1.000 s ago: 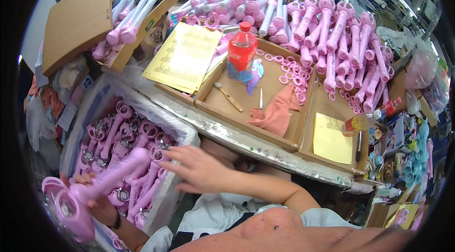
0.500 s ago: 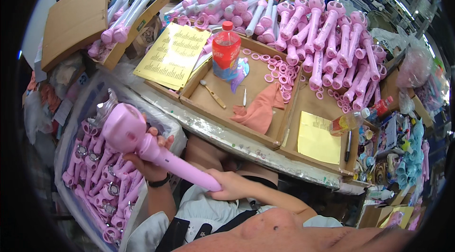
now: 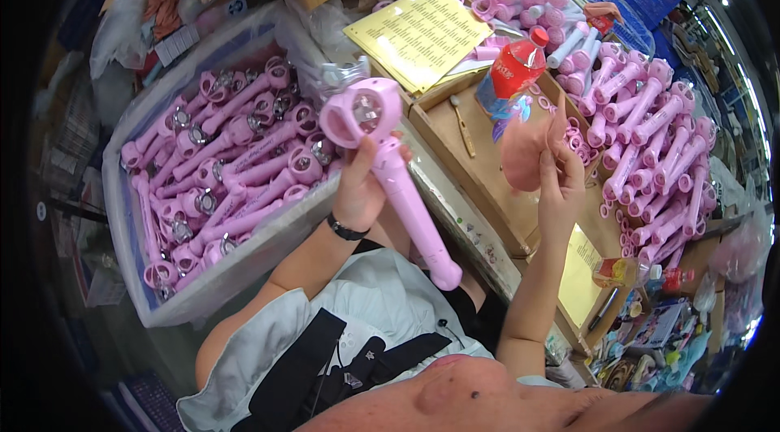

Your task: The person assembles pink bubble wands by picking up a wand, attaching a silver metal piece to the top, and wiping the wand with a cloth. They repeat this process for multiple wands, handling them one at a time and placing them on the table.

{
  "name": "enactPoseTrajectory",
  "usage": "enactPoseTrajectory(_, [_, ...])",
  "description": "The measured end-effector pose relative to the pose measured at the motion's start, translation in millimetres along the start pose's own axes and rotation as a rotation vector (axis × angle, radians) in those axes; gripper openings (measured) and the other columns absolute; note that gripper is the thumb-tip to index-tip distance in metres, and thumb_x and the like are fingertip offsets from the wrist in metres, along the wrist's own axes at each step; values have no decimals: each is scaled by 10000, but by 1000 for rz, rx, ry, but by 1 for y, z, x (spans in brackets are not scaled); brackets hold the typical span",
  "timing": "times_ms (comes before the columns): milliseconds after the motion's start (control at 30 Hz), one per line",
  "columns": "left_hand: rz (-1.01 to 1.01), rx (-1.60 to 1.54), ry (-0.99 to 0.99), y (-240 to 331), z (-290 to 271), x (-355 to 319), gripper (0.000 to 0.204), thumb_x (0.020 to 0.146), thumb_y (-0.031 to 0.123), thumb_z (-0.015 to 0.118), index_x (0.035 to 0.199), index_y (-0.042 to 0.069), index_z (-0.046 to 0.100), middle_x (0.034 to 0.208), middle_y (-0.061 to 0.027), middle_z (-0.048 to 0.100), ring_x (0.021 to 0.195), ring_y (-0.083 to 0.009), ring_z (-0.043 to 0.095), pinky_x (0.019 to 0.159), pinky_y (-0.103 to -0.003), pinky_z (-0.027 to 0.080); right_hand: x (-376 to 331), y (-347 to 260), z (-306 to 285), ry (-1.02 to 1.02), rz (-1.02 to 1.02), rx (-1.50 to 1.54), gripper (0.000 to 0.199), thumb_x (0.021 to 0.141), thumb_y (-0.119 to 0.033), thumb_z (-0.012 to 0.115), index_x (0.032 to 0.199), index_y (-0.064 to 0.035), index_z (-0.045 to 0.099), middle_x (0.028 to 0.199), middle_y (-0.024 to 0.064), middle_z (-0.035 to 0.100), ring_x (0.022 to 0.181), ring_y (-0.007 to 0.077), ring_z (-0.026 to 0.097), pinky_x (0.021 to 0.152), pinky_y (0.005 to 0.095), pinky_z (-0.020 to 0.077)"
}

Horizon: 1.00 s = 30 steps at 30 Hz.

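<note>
Left hand [image 3: 359,195] clamped round pink wand [image 3: 404,192], partly hidden behind it. Right hand [image 3: 562,182] pinches orange cloth [image 3: 522,156], obscuring part of cardboard tray [image 3: 481,182].

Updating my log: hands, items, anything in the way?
Left hand holding pink wand. Right hand holding up salmon cloth. Red-capped bottle standing beyond the cloth.

Pale shirt [image 3: 380,286], black straps [image 3: 294,365], dark wristband [image 3: 348,230]
</note>
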<state>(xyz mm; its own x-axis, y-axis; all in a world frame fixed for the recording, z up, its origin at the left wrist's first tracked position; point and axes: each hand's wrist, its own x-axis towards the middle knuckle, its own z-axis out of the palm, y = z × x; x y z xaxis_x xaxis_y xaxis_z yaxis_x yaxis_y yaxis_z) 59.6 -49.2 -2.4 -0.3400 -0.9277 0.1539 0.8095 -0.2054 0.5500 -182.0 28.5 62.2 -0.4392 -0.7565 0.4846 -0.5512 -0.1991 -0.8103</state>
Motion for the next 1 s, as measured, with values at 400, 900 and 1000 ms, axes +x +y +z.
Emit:
enactPoseTrajectory(400, [-394,150,-141,-36,12,-49,901,845,740,289,1446,72,219,1421,-104,352,1261,-240,409,1027,-372,369,-78,-7,83,-483,371,556,814,717,-128,786,1378,-57,316,1341,117,422,1196,215,464,994,350,396])
enactPoseTrajectory(900, [-5,348,-117,-12,8,-21,1190,690,289,823,1483,166,-54,1364,-167,383,1252,-278,418,1034,-414,359,-98,-1,68,-824,458,539,418,713,-182,744,1026,3,539,893,84,628,768,208,613,680,343,486])
enactPoseTrajectory(1000, [20,343,-116,-14,3,-15,1162,696,443,791,1487,169,-16,1357,-149,389,1244,-281,428,1018,-416,382,-115,11,60,-1100,774,478,382,691,-178,769,966,-2,571,899,33,614,723,138,566,689,312,491])
